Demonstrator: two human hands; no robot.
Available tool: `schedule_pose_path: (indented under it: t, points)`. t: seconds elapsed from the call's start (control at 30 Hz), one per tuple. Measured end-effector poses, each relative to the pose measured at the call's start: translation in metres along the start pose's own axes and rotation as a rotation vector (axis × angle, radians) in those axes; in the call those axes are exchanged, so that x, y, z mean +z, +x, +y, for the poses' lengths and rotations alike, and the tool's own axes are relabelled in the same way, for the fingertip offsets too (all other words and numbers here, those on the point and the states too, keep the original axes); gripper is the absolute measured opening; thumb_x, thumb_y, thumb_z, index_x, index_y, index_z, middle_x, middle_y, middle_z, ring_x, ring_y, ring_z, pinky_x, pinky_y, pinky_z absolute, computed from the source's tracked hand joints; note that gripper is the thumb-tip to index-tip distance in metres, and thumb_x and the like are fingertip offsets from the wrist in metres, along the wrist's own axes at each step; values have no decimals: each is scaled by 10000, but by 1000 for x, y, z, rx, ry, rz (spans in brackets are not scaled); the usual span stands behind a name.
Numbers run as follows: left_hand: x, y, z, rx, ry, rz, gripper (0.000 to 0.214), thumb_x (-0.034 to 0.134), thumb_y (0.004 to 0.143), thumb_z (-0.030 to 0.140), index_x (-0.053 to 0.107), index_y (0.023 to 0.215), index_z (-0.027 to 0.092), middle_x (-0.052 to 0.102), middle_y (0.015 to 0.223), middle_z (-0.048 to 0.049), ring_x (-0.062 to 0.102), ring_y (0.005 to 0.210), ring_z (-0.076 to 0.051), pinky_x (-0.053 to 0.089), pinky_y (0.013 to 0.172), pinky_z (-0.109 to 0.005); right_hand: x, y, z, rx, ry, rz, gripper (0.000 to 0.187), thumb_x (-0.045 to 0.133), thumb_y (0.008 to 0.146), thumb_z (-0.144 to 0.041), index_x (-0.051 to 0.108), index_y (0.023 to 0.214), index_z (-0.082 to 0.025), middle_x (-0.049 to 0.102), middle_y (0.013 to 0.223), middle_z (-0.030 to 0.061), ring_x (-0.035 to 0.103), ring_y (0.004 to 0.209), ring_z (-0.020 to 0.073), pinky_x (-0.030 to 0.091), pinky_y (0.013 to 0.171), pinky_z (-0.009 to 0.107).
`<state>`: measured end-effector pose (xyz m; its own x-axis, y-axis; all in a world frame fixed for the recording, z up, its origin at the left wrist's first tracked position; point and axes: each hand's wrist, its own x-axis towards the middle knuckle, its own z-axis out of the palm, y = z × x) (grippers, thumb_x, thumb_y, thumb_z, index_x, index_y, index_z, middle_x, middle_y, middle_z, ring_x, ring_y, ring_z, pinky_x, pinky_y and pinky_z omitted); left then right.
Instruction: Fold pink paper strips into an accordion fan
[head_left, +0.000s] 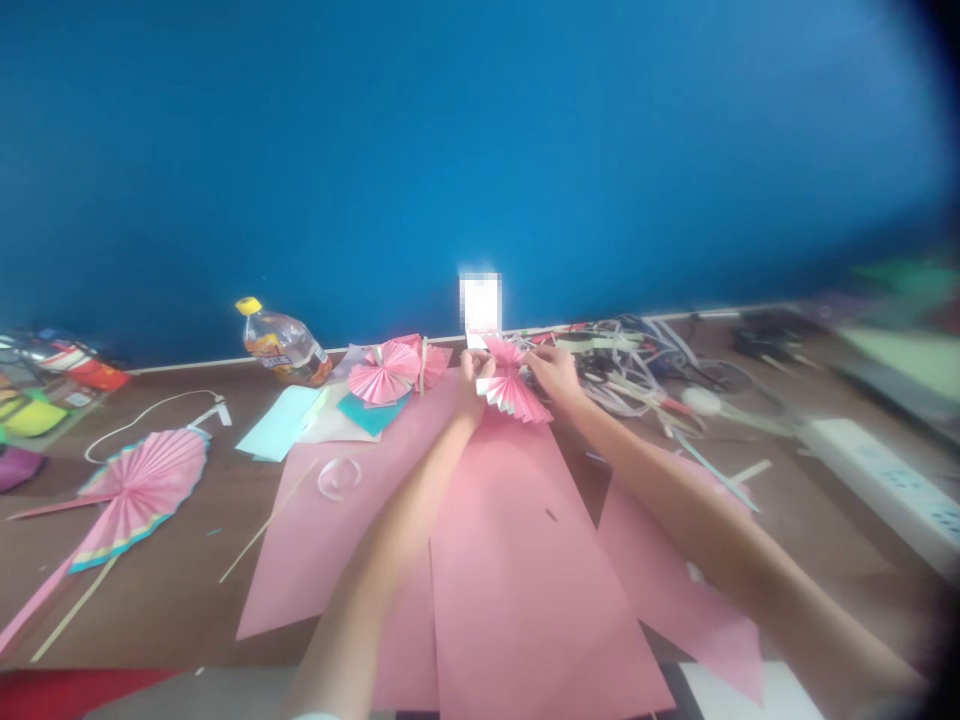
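Observation:
A pleated pink paper fan [517,397], white along part of its edge, is held up between my two hands above the pink sheets. My left hand [473,372] pinches it on the left side, fingers closed. On the other side my right hand [553,368] grips its upper right part with bent fingers. Beneath lie large pink paper sheets [525,560], overlapping on the table. Just left of my hands rests a round pleated pink paper rosette [384,373], next to a folded pink paper bundle [431,362] with a pale band around it.
A plastic bottle with a yellow cap [285,345] leans near the blue wall [450,150]. A finished-looking pink fan [146,490] lies at left. Tangled cables [637,365] and a white power strip [885,490] occupy the right. Teal paper [375,410] and a clear tape ring [340,480] lie nearby.

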<state>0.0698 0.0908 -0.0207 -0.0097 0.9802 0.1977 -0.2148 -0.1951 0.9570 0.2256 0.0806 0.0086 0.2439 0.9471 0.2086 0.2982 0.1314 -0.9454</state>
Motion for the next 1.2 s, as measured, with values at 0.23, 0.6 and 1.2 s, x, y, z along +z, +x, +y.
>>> schedule_pose_path:
  t: [0.23, 0.6, 1.2]
  points:
    - [6, -1, 3, 70, -58, -109, 260, 677, 790, 301, 460, 904, 213, 582, 861, -1, 603, 814, -123, 466, 757, -253, 2, 1, 3, -81, -73, -54, 174, 547, 708, -291, 657, 658, -165, 622, 625, 6, 549, 622, 154, 396, 582, 255]
    - [4, 5, -5, 80, -15, -119, 332, 721, 761, 334, 489, 950, 190, 635, 918, -41, 640, 902, -150, 492, 795, -263, 6, 1, -2, -67, 76, -251, 154, 568, 703, -277, 651, 751, -157, 643, 696, 30, 589, 608, 155, 467, 591, 277]
    - [-24, 19, 19, 203, 592, -70, 130, 474, 741, 117, 566, 803, 185, 654, 872, -38, 605, 841, -162, 464, 768, -282, -14, 20, 2, -138, -307, -343, 220, 501, 693, -158, 666, 838, -176, 687, 806, 30, 562, 614, 131, 406, 593, 251]
